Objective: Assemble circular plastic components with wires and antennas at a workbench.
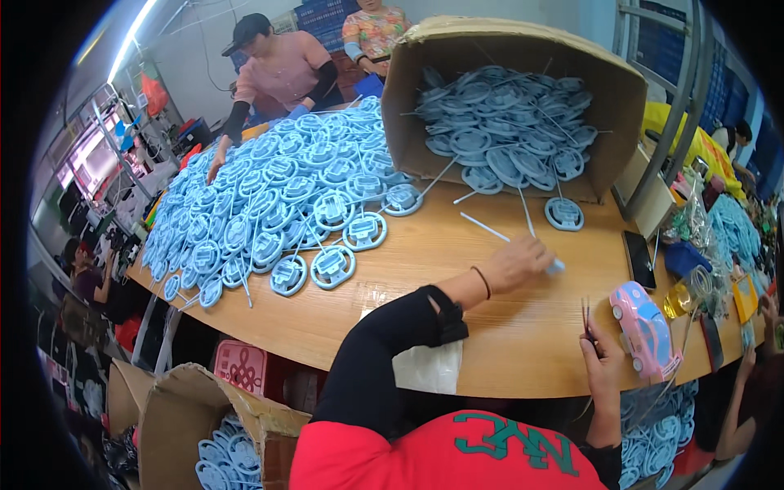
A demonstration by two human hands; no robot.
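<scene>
My left hand (523, 265) is closed over the wooden table (392, 327), around a light-blue piece with a thin stick (483, 226). The stick sticks out at its far left, and a light-blue end shows at its right; the rest is hidden. In my right hand (603, 359), near the front edge, is a thin two-pronged thing (585, 314) pointing up; its kind is unclear. Beside that hand, on the right, lies a pink and blue toy car (643, 331). A single light-blue toy steering wheel (564, 214) with a stick lies beyond my left hand.
Many toy steering wheels (269, 196) are heaped at left. A tipped cardboard box (621, 106) with more opens toward me. At right are a phone (639, 260) and a yellow bottle (676, 300). A co-worker (286, 69) reaches into the heap. Another box (175, 408) stands below.
</scene>
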